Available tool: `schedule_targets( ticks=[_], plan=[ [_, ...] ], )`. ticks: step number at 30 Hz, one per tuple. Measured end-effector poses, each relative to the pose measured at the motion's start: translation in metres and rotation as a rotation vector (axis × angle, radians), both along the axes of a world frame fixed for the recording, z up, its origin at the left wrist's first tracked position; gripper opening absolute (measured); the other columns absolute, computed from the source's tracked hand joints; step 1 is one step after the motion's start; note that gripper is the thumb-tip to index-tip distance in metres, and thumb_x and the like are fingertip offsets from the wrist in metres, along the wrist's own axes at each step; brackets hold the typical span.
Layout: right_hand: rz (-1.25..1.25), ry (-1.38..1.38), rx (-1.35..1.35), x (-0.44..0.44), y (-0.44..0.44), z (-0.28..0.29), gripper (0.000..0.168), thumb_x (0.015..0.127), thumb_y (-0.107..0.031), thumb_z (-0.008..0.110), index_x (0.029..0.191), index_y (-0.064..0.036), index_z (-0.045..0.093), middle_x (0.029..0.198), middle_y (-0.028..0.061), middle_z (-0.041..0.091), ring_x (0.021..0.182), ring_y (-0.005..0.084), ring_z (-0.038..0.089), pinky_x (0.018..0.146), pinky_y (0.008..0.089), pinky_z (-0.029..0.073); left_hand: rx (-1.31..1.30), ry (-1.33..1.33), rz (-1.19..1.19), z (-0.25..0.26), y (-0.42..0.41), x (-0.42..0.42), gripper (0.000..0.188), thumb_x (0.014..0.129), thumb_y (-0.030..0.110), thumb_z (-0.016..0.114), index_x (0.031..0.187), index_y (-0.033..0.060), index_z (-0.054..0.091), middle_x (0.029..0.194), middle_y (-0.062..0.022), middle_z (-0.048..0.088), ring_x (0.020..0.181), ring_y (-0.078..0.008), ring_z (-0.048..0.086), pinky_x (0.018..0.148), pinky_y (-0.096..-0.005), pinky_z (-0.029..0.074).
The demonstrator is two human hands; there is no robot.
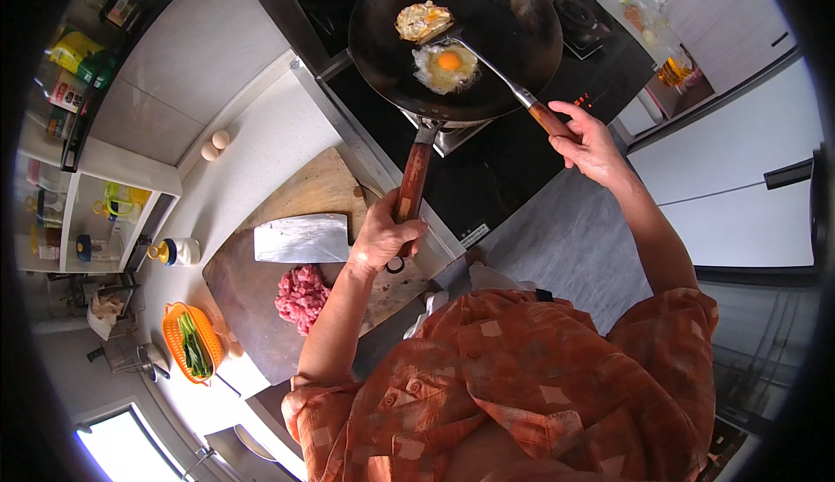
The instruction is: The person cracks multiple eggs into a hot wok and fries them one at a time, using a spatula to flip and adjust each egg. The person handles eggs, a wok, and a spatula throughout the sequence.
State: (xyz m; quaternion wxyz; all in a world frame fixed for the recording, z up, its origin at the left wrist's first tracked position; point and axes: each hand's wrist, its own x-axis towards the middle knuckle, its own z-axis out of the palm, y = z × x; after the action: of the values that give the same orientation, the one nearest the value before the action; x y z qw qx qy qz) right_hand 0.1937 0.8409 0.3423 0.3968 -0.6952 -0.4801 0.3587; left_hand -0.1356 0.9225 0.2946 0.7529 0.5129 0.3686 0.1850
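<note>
My left hand [386, 234] is closed round the wooden handle of a dark wok [515, 45], which rests over the cooktop. In my right hand [590, 143] is the wooden handle of a metal spatula [499, 74]; its blade lies in the wok between two eggs. The upper one is a browned fried egg [423, 21]. Just below the blade is an egg with a whole orange yolk [449, 60] and partly white, partly clear edges. A cleaver [301, 238] and a heap of cut raw meat [303, 299] lie on the wooden cutting board [241, 306], left of my left forearm.
Two whole eggs [215, 145] sit by the wall on the counter. An orange basket [167, 332] holds green vegetables, near a white bottle with a yellow cap [186, 251]. A second burner [577, 19] is right of the wok. Bottles stand on the upper-left shelf.
</note>
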Motion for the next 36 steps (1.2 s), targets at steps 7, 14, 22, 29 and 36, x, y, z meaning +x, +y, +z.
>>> schedule_targets(
  ticks=[7, 14, 22, 29, 36],
  plan=[
    [-0.005, 0.004, 0.002, 0.000, 0.000, 0.003, 0.050, 0.085, -0.002, 0.060, 0.131, -0.007, 0.043, 0.072, 0.0002, 0.054, 0.054, 0.0062, 0.048, 0.049, 0.0207, 0.040, -0.017, 0.012, 0.016, 0.003, -0.002, 0.000, 0.049, 0.071, 0.000, 0.064, 0.116, -0.0066, 0.046, 0.067, -0.0051, 0.052, 0.049, -0.0133, 0.052, 0.044, -0.0263, 0.043],
    [0.007, 0.001, 0.034, 0.000, 0.000, 0.003, 0.049, 0.085, 0.000, 0.060, 0.130, -0.007, 0.044, 0.073, 0.0007, 0.055, 0.055, 0.0060, 0.048, 0.049, 0.0208, 0.041, -0.024, 0.004, 0.007, -0.004, -0.001, -0.001, 0.048, 0.071, 0.000, 0.064, 0.115, -0.0054, 0.046, 0.068, -0.0049, 0.052, 0.049, -0.0132, 0.052, 0.045, -0.0265, 0.043],
    [0.006, -0.001, 0.043, -0.001, 0.000, 0.002, 0.048, 0.085, 0.001, 0.059, 0.130, -0.007, 0.044, 0.074, 0.0005, 0.055, 0.055, 0.0053, 0.048, 0.049, 0.0202, 0.041, -0.042, -0.019, 0.005, -0.006, -0.001, -0.003, 0.050, 0.071, -0.001, 0.064, 0.118, -0.0057, 0.045, 0.070, -0.0052, 0.052, 0.050, -0.0135, 0.052, 0.046, -0.0267, 0.043],
    [0.005, -0.034, 0.050, -0.004, 0.001, 0.006, 0.048, 0.086, 0.000, 0.059, 0.130, -0.007, 0.044, 0.072, 0.0001, 0.055, 0.054, 0.0053, 0.047, 0.048, 0.0199, 0.040, -0.031, -0.034, -0.004, -0.010, -0.001, -0.004, 0.050, 0.072, -0.001, 0.064, 0.118, -0.0059, 0.044, 0.070, -0.0051, 0.052, 0.050, -0.0131, 0.052, 0.046, -0.0265, 0.043],
    [0.000, -0.004, 0.065, -0.003, 0.000, 0.003, 0.048, 0.086, 0.001, 0.059, 0.130, -0.007, 0.044, 0.073, 0.0004, 0.055, 0.054, 0.0055, 0.048, 0.048, 0.0200, 0.041, -0.040, -0.020, 0.014, -0.011, -0.003, -0.002, 0.049, 0.072, -0.002, 0.063, 0.117, -0.0047, 0.046, 0.071, -0.0044, 0.051, 0.050, -0.0128, 0.052, 0.046, -0.0262, 0.043]
  ],
)
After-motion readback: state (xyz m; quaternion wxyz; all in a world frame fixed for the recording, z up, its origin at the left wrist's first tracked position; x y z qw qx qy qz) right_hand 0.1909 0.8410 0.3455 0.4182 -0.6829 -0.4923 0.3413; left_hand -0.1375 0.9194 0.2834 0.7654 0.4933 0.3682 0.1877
